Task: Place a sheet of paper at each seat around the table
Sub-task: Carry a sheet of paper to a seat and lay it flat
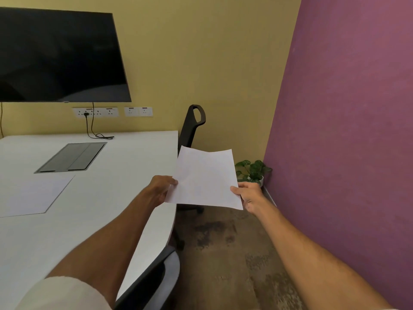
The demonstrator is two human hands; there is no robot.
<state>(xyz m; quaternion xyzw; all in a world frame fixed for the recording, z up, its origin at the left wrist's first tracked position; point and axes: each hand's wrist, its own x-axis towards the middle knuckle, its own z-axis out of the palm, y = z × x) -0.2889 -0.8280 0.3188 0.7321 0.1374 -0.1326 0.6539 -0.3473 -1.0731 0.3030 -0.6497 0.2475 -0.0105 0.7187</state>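
A person holds a white sheet (pixel 206 177) in the air past the table (pixel 100 198) edge, left hand (pixel 159 189) and right hand (pixel 248 195) each pinching a side. The paper looks light, floppy and easily creased, so opposite edges suit it.

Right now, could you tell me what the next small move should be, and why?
Probably lower the held sheet leftward onto the white table by the far black chair: the left hand and right hand pinch it over the table's edge, and no sheet lies at that seat, while another sheet already lies farther left.
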